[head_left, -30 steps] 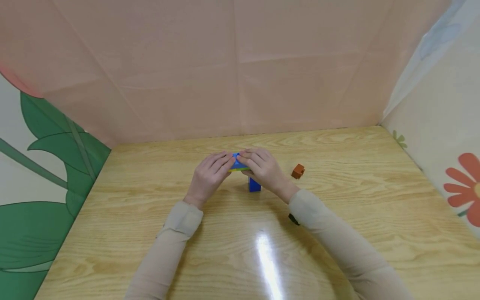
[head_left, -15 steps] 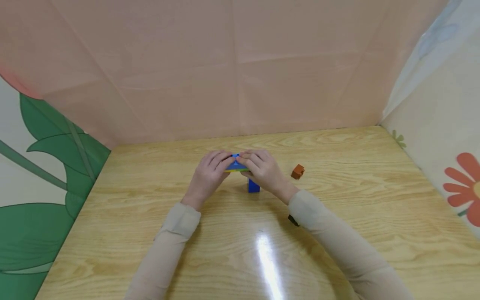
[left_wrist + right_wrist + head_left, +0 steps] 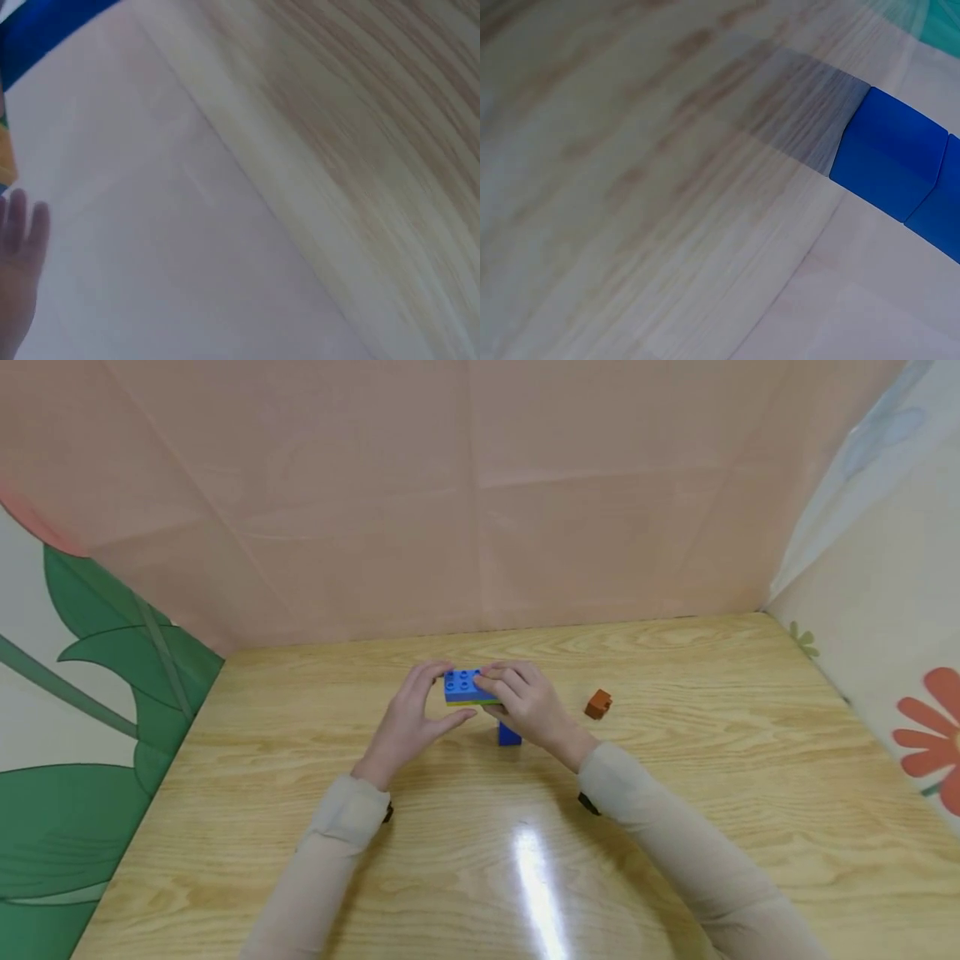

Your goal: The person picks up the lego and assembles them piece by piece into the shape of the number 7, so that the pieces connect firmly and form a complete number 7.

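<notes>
A right hand (image 3: 528, 703) pinches a studded blue brick (image 3: 462, 686) — a left hand (image 3: 405, 714), thumb and fingers spread, hovers at its eight o'clock; an orange brick (image 3: 597, 704) lies at three.

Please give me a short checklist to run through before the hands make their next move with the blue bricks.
1. Right hand gripping the blue studded brick: ok, it pinches the brick's right part.
2. Left hand gripping that brick too: not ok, it is open around the left end; any light contact is unclear.
3. Blue column upright on the table: ok.
4. Studded brick seated on the column: cannot tell, the right hand hides where they would meet.
5. Orange brick out of the hands' way: ok, it lies apart, to the right of the right hand.
</notes>
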`<move>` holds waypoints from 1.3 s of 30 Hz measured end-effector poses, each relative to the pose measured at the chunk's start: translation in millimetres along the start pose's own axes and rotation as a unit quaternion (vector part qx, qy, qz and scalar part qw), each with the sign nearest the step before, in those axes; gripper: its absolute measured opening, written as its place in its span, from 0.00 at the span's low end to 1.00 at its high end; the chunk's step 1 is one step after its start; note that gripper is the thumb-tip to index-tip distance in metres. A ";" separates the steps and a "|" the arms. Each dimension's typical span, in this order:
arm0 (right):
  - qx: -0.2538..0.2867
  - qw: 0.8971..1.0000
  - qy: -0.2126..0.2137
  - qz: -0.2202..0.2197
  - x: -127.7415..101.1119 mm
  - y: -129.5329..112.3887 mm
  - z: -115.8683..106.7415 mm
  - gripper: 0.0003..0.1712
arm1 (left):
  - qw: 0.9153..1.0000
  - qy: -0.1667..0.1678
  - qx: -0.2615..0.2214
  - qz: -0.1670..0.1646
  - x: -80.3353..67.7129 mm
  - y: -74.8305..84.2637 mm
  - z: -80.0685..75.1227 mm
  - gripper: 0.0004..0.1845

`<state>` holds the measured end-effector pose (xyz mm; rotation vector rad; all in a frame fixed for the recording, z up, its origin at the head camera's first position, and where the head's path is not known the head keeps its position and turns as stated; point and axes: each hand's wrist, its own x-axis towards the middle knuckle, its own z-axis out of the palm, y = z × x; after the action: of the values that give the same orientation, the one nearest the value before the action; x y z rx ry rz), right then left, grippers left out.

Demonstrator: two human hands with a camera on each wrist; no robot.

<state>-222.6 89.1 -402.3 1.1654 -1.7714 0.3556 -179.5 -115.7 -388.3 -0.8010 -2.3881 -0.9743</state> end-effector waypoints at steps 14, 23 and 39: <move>0.033 0.999 -0.013 0.018 -2.6 -1.8 -2.5 0.31 | 0.984 -0.043 -0.124 -0.117 10.4 11.5 0.2 0.23; 0.119 0.988 -0.054 0.077 -3.3 -4.7 -11.6 0.28 | 0.975 -0.069 -0.152 -0.146 17.6 13.3 -4.1 0.21; 0.179 0.936 -0.050 0.299 -20.0 33.6 -55.0 0.13 | 0.970 -0.097 -0.133 -0.179 21.6 15.1 -6.5 0.20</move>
<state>-218.4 153.6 -382.9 0.8620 -2.1943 1.0299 -184.4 -104.1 -364.3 -0.5864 -2.6660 -1.4445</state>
